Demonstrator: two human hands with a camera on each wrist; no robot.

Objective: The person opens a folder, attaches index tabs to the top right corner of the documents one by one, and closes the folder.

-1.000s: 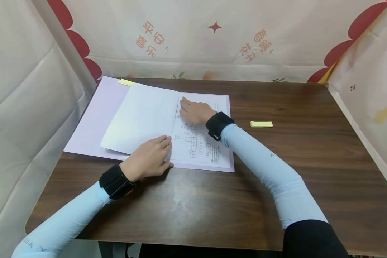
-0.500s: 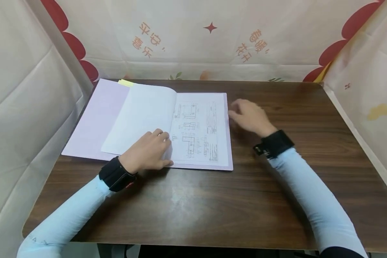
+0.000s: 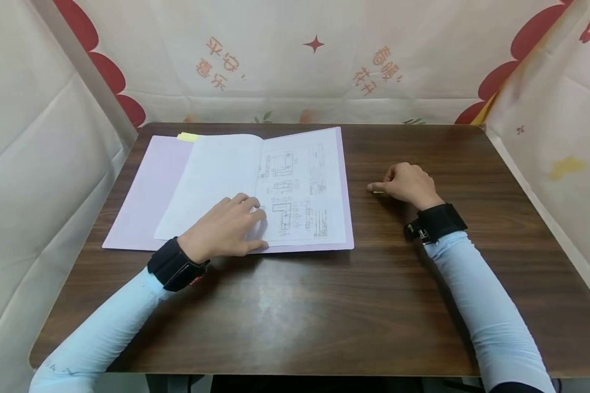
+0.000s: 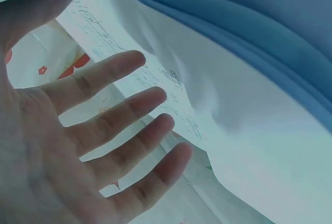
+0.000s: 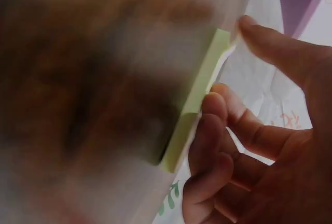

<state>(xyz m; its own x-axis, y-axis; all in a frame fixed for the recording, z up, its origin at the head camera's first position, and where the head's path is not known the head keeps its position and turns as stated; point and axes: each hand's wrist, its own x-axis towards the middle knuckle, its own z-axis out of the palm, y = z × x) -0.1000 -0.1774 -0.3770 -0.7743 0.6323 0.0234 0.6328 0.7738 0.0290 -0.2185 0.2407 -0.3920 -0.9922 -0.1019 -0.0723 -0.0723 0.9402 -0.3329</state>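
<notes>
A booklet with a pale purple cover lies open, its right-hand page (image 3: 300,185) printed with technical drawings and its turned leaf (image 3: 221,169) blank. My left hand (image 3: 223,226) rests on it at the lower fold, fingers spread and slightly bent; the left wrist view shows the palm and separated fingers (image 4: 122,99). Right of the booklet, my right hand (image 3: 408,183) holds a small yellow sticky note pad (image 5: 199,94) on the table. Curled fingers lie along the pad's side, and the thumb is at its far end, where an edge looks lifted. The hand mostly hides the pad in the head view.
Another yellow sticky note (image 3: 188,136) sticks out at the top left of the turned leaf. The dark wooden table (image 3: 300,316) has light printed curtains (image 3: 285,71) behind it and on both sides. Black bands circle both wrists.
My right hand has left the printed page and moved right to the sticky note pad. The left hand stays near the fold. The booklet's right side has shifted, its top corner now higher.
</notes>
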